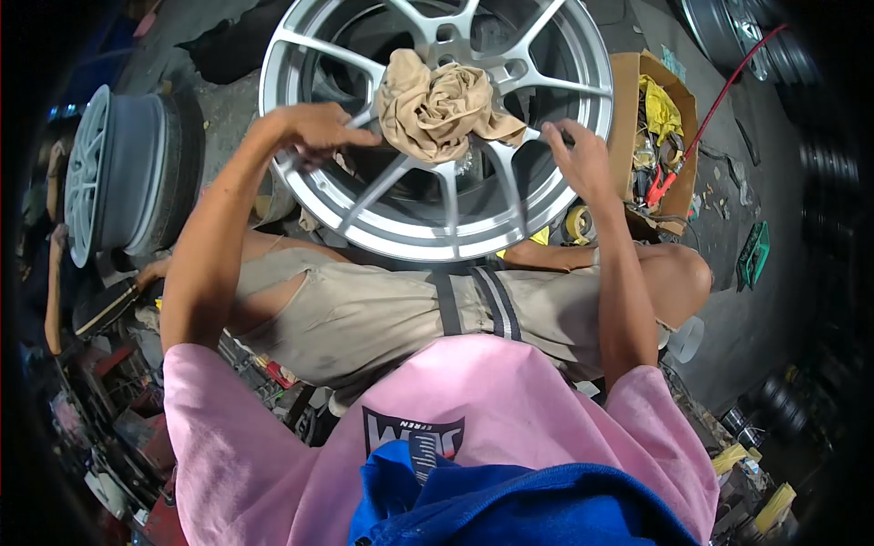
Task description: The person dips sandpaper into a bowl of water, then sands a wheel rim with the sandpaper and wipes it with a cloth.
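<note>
A silver multi-spoke wheel rim (pixel 460 249) lies face up in front of my crossed legs. Over its hub sits a crumpled beige cloth (pixel 435 105). On the rim's left side is my left hand (pixel 323 132), its index finger stretched toward the cloth; its other fingers are blurred and partly hidden beneath, near the spokes. My right hand (pixel 580 155) hovers over the right edge of the rim with fingers apart and slightly curled, holding nothing, just right of the cloth's end.
A cardboard box (pixel 624 127) of tools and a yellow bag stands right of the rim, with a red cable (pixel 728 96) across it. Another wheel (pixel 127 173) stands at the left. A tape roll (pixel 578 224) lies by my right knee. Tools clutter the lower left.
</note>
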Demonstrator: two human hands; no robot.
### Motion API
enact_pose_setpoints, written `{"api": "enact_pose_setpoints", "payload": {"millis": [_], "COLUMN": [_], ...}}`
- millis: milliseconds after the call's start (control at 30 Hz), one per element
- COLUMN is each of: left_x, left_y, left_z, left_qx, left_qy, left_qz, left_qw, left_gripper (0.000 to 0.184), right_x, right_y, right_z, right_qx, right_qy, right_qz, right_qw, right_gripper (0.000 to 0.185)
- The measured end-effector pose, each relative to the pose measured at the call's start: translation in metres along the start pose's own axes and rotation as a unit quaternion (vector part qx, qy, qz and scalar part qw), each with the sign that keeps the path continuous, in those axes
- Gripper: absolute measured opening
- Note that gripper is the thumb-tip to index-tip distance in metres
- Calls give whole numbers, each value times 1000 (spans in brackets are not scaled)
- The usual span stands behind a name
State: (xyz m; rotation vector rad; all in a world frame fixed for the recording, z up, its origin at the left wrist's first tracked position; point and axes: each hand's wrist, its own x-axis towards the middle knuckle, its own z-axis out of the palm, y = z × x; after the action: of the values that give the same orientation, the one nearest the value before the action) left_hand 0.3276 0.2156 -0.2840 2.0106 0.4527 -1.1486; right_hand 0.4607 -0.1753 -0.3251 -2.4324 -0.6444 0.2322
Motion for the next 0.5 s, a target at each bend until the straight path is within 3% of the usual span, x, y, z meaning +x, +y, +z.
{"api": "enact_pose_setpoints", "payload": {"millis": [33,133,200,267,333,400,467,500], "left_x": [0,23,25,20,18,-7,-30,-39], "left_y": [2,-10,1,11,7,21,40,57], "left_z": [-15,-62,-76,-75,-75,-69,-32,-16], "left_qx": [57,226,337,319,336,274,262,233], "left_qy": [49,187,304,316,350,319,469,423], "left_qz": [-1,53,150,118,175,177,407,383], "left_qw": [997,954,878,886,857,890,739,788], "left_gripper": [69,63,50,46,44,41,50,70], "right_x": [-8,-39,-59,-68,-63,-55,-44,-37], "right_y": [-10,-9,-12,-16,-22,-9,-16,-26], "right_z": [-3,24,44,41,24,24,8,-6], "right_qx": [23,98,163,157,155,156,239,218], "right_qy": [-55,-77,-106,-131,-225,-202,-135,-146], "right_qz": [64,67,78,104,108,48,46,97], "right_qw": [996,990,978,973,956,966,960,960], "right_gripper": [37,38,40,39,35,30,27,22]}}
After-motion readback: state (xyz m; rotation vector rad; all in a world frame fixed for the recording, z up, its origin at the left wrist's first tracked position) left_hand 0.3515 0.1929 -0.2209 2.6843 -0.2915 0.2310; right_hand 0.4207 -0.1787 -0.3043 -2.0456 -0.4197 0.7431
